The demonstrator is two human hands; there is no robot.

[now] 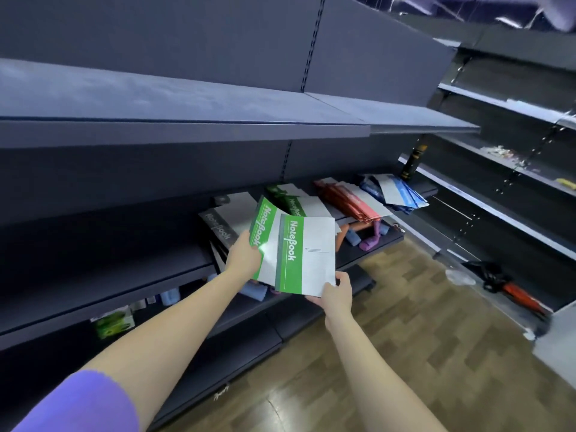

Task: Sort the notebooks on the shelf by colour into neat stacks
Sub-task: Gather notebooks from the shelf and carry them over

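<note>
Green notebooks (299,257) in both hands

A green-and-white box (112,322) sat on the lowest dark shelf, near pale blue bottles (170,297). Further right lay blue and pink rolled cloths (369,238) (their material was hard to tell). An orange folded umbrella (520,296) rested on the wood-patterned floor (405,338).

Glossy paper notebook covers (307,254); matt dark metal shelf (174,132); wood-look floor (420,338).
</note>
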